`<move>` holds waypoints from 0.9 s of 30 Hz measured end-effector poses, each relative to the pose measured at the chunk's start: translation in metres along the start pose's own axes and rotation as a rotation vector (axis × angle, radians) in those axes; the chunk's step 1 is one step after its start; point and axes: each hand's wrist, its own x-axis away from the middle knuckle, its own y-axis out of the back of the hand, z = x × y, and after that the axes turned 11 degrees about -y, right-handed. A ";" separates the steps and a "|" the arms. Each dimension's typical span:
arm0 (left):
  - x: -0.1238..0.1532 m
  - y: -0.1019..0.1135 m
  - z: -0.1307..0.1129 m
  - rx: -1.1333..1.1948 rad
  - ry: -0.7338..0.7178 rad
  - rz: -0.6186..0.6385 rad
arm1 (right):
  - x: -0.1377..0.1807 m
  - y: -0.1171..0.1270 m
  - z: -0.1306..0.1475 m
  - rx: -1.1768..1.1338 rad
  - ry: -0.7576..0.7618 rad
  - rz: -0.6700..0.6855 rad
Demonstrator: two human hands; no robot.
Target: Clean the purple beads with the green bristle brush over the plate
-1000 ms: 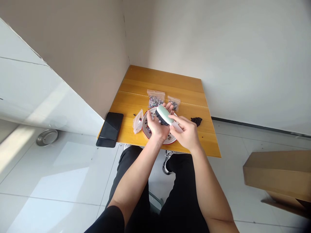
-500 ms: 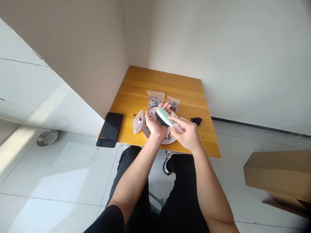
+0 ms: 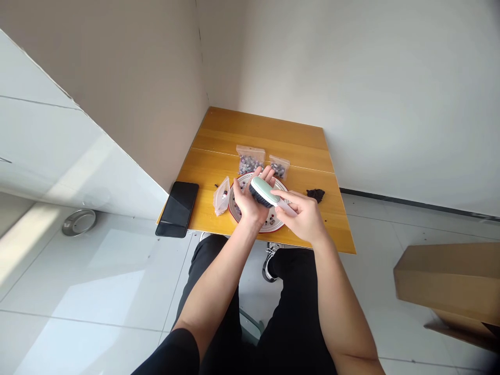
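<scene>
Brush with pale green back (image 3: 264,188) in right hand (image 3: 303,214), grip closed round white handle (image 3: 287,209). Bristles (image 3: 259,197) facing down, at upturned palm of left hand (image 3: 251,209); contact hard to tell. Left grip wide, fingers extended. Both hands above plate (image 3: 278,224) with small beads (image 3: 270,221), on desk (image 3: 261,127). Beyond plate: larger bead bag (image 3: 250,162), smaller bead bag (image 3: 278,167). Left: upright-looking clear bag (image 3: 221,198), then black phone (image 3: 177,209). Right: crumpled dark cloth (image 3: 315,195).
</scene>
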 end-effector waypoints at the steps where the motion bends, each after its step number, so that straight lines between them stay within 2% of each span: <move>1: 0.000 -0.001 0.000 -0.003 0.003 -0.002 | 0.000 0.000 0.000 -0.013 -0.010 0.019; 3: 0.002 -0.004 0.002 -0.008 0.020 -0.020 | 0.000 -0.003 0.001 -0.026 -0.014 0.020; 8: 0.006 -0.007 0.005 -0.013 0.043 -0.020 | -0.002 -0.003 0.003 0.009 0.037 -0.088; 14: 0.000 -0.001 0.000 -0.004 -0.025 -0.023 | 0.000 -0.001 0.001 -0.044 0.036 0.012; 19: 0.003 -0.004 0.006 0.000 0.011 -0.057 | -0.001 -0.009 0.003 -0.061 0.098 -0.063; 22: 0.003 -0.005 0.004 0.021 -0.004 -0.048 | -0.001 -0.008 0.003 -0.080 0.044 -0.070; 27: 0.001 -0.004 -0.001 0.047 0.004 -0.031 | 0.002 -0.003 0.004 -0.191 -0.096 0.012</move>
